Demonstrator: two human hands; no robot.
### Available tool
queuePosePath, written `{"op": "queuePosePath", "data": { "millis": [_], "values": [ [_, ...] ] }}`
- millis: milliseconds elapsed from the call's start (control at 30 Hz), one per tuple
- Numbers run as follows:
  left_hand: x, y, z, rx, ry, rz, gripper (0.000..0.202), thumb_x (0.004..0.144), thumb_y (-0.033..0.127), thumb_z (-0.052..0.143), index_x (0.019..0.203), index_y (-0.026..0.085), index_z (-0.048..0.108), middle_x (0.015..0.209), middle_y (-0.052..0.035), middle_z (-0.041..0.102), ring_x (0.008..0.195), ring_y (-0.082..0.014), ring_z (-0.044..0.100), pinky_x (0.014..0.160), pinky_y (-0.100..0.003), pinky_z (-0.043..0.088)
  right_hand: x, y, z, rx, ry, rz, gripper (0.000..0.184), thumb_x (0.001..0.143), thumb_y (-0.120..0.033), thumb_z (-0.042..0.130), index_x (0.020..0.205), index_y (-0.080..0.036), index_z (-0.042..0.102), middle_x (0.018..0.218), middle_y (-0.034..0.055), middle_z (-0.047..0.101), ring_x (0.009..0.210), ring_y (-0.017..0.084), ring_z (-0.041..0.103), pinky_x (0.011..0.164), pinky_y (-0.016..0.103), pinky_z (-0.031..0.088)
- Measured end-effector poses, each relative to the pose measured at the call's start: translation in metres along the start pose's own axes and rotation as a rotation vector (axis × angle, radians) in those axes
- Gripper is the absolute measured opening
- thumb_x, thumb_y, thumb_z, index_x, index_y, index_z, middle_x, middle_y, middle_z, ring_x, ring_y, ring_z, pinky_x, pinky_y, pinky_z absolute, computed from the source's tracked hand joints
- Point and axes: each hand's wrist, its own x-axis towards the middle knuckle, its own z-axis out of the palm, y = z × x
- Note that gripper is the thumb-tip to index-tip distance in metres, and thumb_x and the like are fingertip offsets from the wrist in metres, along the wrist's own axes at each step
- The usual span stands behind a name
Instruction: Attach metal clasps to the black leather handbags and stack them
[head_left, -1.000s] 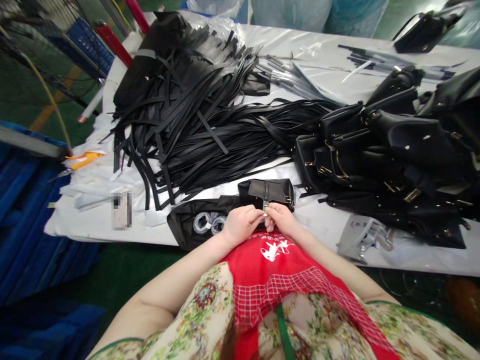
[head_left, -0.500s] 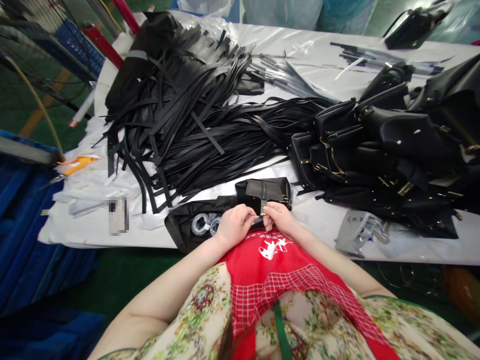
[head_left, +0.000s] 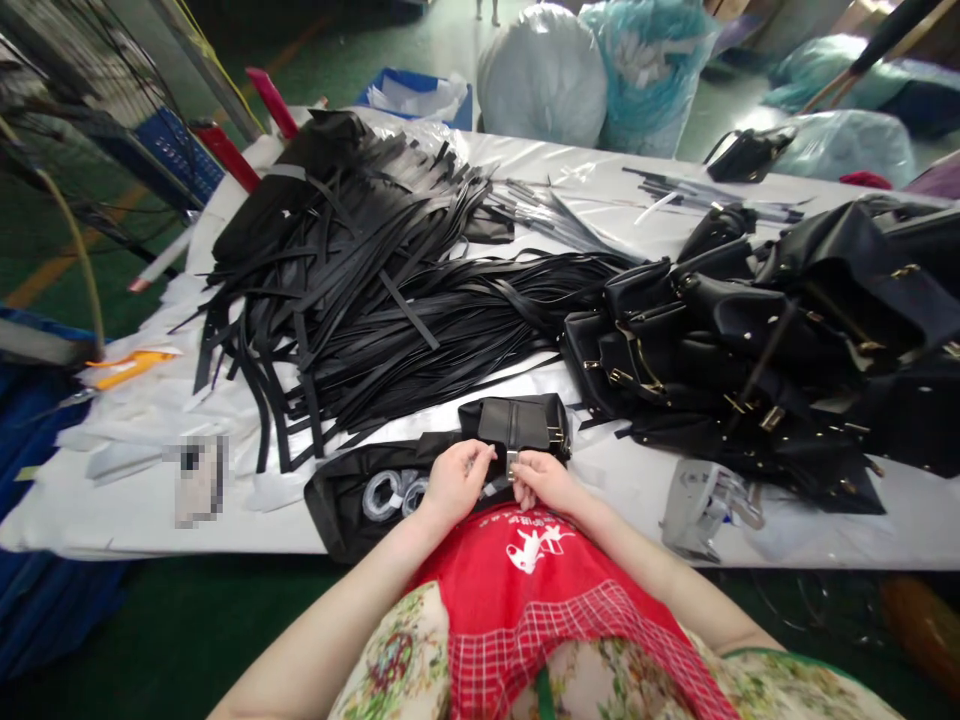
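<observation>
A small black bag (head_left: 551, 415) lies at the table's front edge, its flap strap pointing toward me. On the strap's end sits a metal buckle (head_left: 511, 464). My right hand (head_left: 546, 482) is closed at the buckle, thumb and forefinger pinching its right side. Just left of it, my left hand (head_left: 457, 480) is closed in a pinch, slightly apart from the buckle; whatever its fingertips hold is too small to make out. Under and beside my left wrist is a larger black piece (head_left: 337, 500) with clear-wrapped rings (head_left: 384, 495) on it.
Long black straps (head_left: 420, 310) pile across the table (head_left: 292, 535). Several black bags (head_left: 720, 340) are heaped at the right. A plastic-wrapped metal item (head_left: 694, 505) lies near the front edge, and an orange-handled tool (head_left: 131, 368) lies far left. Large plastic sacks (head_left: 544, 75) stand behind.
The view has tilted up, so the table sits lower in it. My left fingertips have drawn a little away from the buckle; my right hand stays at it.
</observation>
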Motion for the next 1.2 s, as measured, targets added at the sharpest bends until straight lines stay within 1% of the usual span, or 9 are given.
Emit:
{"op": "queuePosePath", "data": {
  "millis": [167, 267, 333, 500, 633, 767, 933, 1067, 1200],
  "values": [
    [0.009, -0.018, -0.004, -0.07, -0.032, -0.109, 0.036, 0.094, 0.036, 0.036, 0.103, 0.015, 0.064, 0.059, 0.0007, 0.059, 0.055, -0.015, 0.056, 0.056, -0.026, 0.042, 0.004, 0.012, -0.014, -0.163, 0.053, 0.086, 0.021, 0.076, -0.032, 0.059, 0.064, -0.017, 0.05, 0.047, -0.005, 0.057, 0.036, 0.007, 0.051, 0.037, 0.015, 0.037],
    [0.014, -0.031, -0.007, -0.098, -0.026, -0.197, 0.042, 0.093, 0.034, 0.034, 0.122, 0.011, 0.054, 0.051, 0.0051, 0.049, 0.046, -0.0138, 0.049, 0.051, -0.025, 0.039, 0.0, -0.005, -0.028, -0.081, 0.029, 0.053, 0.024, 0.076, -0.038, 0.058, 0.065, -0.017, 0.052, 0.048, -0.0038, 0.058, 0.037, 0.008, 0.052, 0.039, 0.017, 0.039],
    [0.018, -0.039, -0.008, -0.102, -0.011, -0.235, 0.044, 0.093, 0.032, 0.033, 0.129, 0.011, 0.046, 0.054, 0.005, 0.052, 0.046, -0.0133, 0.049, 0.053, -0.026, 0.041, 0.0, -0.026, -0.04, 0.056, 0.032, -0.021, 0.026, 0.075, -0.04, 0.06, 0.065, -0.017, 0.053, 0.048, -0.0037, 0.056, 0.036, 0.007, 0.049, 0.038, 0.018, 0.037],
    [0.03, -0.054, -0.014, -0.052, 0.052, -0.265, 0.036, 0.089, 0.02, 0.032, 0.119, 0.014, 0.051, 0.076, -0.0016, 0.064, 0.056, -0.0126, 0.055, 0.062, -0.027, 0.046, 0.031, -0.078, -0.07, 0.237, 0.169, -0.154, 0.022, 0.077, -0.036, 0.058, 0.07, -0.016, 0.058, 0.048, -0.0048, 0.049, 0.037, 0.007, 0.041, 0.038, 0.019, 0.034],
    [0.031, -0.064, -0.024, 0.011, 0.087, -0.313, 0.033, 0.078, 0.007, 0.037, 0.102, 0.015, 0.059, 0.086, -0.0049, 0.065, 0.066, -0.0137, 0.058, 0.068, -0.028, 0.047, 0.067, -0.094, -0.083, 0.174, 0.267, -0.231, 0.036, 0.084, -0.051, 0.048, 0.093, -0.019, 0.062, 0.072, 0.0019, 0.064, 0.059, 0.012, 0.059, 0.058, 0.024, 0.049],
    [0.022, -0.077, -0.032, -0.113, 0.11, -0.467, 0.036, 0.072, 0.004, 0.039, 0.1, 0.015, 0.059, 0.089, -0.0048, 0.066, 0.061, -0.0116, 0.057, 0.064, -0.025, 0.047, 0.085, -0.082, -0.086, -0.304, 0.433, -0.334, 0.04, 0.083, -0.052, 0.052, 0.103, -0.018, 0.062, 0.099, 0.0083, 0.069, 0.093, 0.02, 0.064, 0.087, 0.035, 0.049],
    [0.009, -0.091, -0.035, -0.291, 0.185, -0.592, 0.031, 0.077, 0.009, 0.037, 0.102, 0.013, 0.054, 0.087, -0.0053, 0.065, 0.051, -0.0077, 0.053, 0.05, -0.02, 0.041, 0.077, -0.042, -0.073, -1.074, 0.44, -0.292, 0.038, 0.08, -0.045, 0.061, 0.103, -0.016, 0.065, 0.108, 0.0127, 0.066, 0.105, 0.026, 0.058, 0.096, 0.04, 0.042],
    [0.006, -0.092, -0.035, -0.502, 0.164, -0.653, 0.025, 0.085, 0.028, 0.041, 0.101, 0.014, 0.054, 0.055, 0.0056, 0.049, 0.035, -0.0067, 0.033, 0.037, -0.018, 0.023, 0.069, -0.013, -0.056, -1.304, 0.307, -0.135, 0.045, 0.074, -0.044, 0.069, 0.106, -0.013, 0.064, 0.103, 0.0168, 0.067, 0.103, 0.03, 0.06, 0.09, 0.038, 0.044],
    [0.01, -0.09, -0.034, -0.512, 0.134, -0.662, 0.035, 0.086, 0.047, 0.044, 0.085, 0.015, 0.059, 0.042, 0.0103, 0.028, 0.033, -0.0074, 0.025, 0.037, -0.02, 0.018, 0.075, -0.008, -0.053, -1.28, 0.255, -0.012, 0.025, 0.085, -0.036, 0.058, 0.095, -0.015, 0.067, 0.088, 0.0157, 0.071, 0.086, 0.029, 0.067, 0.076, 0.036, 0.047]
  ]
}}
